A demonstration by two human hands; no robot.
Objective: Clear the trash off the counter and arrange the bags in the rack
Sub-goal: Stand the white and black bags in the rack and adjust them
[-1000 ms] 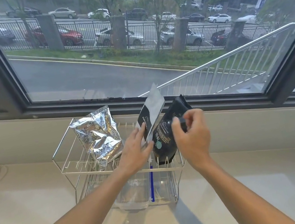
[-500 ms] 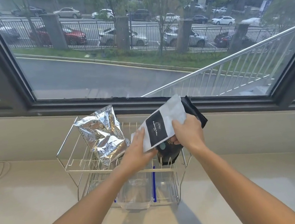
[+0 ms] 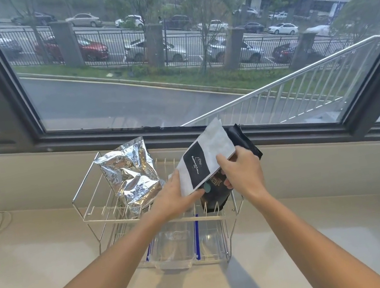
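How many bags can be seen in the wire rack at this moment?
3. The crumpled silver foil bag stands at the rack's left. The white paper bag with a black label is held by both hands over the right side. The black glossy bag is behind it. None seems hidden.

White bag (image 3: 207,156): black label panel carries small pale lettering running along its length; second word reads "Coffee", first word starts with "K" but is too blurred to make out. Black bag (image 3: 217,191) behind it: gold print and a round teal sticker, neither legible.
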